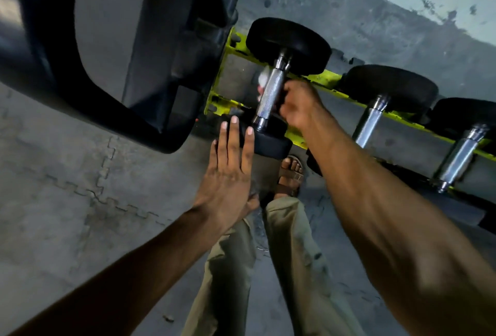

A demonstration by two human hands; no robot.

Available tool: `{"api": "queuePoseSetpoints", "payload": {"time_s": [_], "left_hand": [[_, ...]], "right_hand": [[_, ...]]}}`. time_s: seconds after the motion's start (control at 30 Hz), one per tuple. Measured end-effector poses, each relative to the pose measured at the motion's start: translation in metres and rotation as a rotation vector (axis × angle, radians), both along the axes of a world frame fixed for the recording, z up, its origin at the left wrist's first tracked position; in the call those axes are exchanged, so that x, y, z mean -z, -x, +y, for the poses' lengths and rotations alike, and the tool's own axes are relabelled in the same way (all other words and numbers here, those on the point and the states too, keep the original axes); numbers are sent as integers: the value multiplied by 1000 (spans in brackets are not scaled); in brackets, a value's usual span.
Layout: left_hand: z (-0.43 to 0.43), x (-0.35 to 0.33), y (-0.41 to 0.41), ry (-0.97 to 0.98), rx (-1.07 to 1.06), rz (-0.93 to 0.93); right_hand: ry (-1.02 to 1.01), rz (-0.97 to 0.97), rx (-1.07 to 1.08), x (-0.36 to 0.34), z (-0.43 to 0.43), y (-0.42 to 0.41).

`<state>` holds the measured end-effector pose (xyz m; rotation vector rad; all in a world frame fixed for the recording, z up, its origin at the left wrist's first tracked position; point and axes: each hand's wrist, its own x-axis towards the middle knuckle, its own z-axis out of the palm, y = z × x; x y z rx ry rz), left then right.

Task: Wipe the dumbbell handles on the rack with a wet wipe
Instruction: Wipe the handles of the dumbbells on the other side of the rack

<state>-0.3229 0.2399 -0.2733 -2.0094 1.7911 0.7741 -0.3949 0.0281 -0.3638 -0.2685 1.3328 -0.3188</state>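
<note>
Your right hand grips the handle with the wipe; your left hand, fingers straight, touches the dumbbell head.

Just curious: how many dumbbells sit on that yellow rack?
3: left dumbbell gripped by the right hand, middle dumbbell, right dumbbell. More may be out of view.

Nothing readable in this one, tbh. The black dumbbells have no numbers or brand I can make out, and the yellow rack has no label either. Too dark and blurry for small print.
</note>
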Motion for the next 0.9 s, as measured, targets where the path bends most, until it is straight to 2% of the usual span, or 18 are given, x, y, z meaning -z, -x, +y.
{"api": "queuePoseSetpoints", "payload": {"time_s": [0.07,0.13,0.3,0.47,0.57,0.6,0.67,0.77,0.83,0.9], "left_hand": [[1,3,-3,16,16,-6],[0,5,-4,23,29,-6],[0,-1,-4,-17,53,-10],[-2,-3,-6,5,56,-3],[-1,0,-6,24,52,11],[-1,1,-6,23,55,10],[0,1,-7,11,59,19],[2,1,-7,3,51,25],[0,0,-7,-9,49,26],[-1,1,-8,-8,55,13]], "right_hand": [[-67,-252,294,9,-15,-13],[-61,-347,418,12,-14,-20],[1,-154,454,10,0,-14],[57,-67,400,12,-12,-12],[172,80,422,11,7,-9],[279,153,417,10,13,-7],[653,406,211,6,26,2],[1247,655,-470,-8,35,18],[1497,704,-824,-14,28,27],[1620,698,-986,-13,15,30]]}}
